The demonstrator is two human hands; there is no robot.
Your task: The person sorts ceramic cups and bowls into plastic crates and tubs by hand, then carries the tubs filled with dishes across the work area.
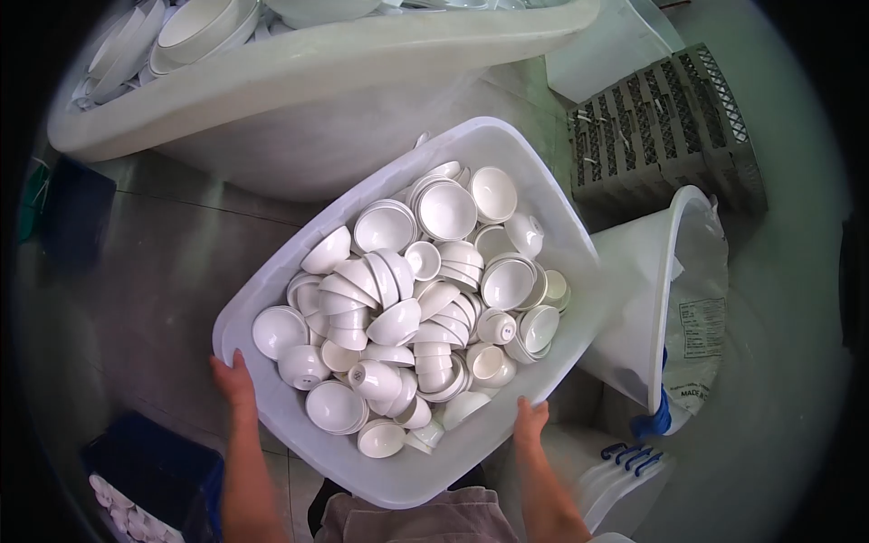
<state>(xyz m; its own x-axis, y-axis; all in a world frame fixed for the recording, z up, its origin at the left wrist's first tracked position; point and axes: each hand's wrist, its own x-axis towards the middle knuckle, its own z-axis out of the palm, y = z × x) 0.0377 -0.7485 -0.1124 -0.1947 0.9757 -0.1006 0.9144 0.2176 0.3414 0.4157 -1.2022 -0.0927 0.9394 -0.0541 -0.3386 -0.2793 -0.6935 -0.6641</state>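
Observation:
A large white plastic tub [391,481] is tilted at an angle across the middle of the view. Many small white bowls [447,212] are heaped inside it, some nested in stacks and others lying on their sides. On the tub's left edge my left hand [236,382] is closed over the rim, with the thumb showing. My right hand [531,422] grips the rim at the lower right. The fingers of both hands are partly hidden behind the tub's walls.
Ahead stands a big white basin [362,63] with larger bowls and dishes. To the right are a white bin [629,303] with a plastic bag in it and stacked grey crates [665,136]. A dark blue crate [154,462] with white pieces is at lower left.

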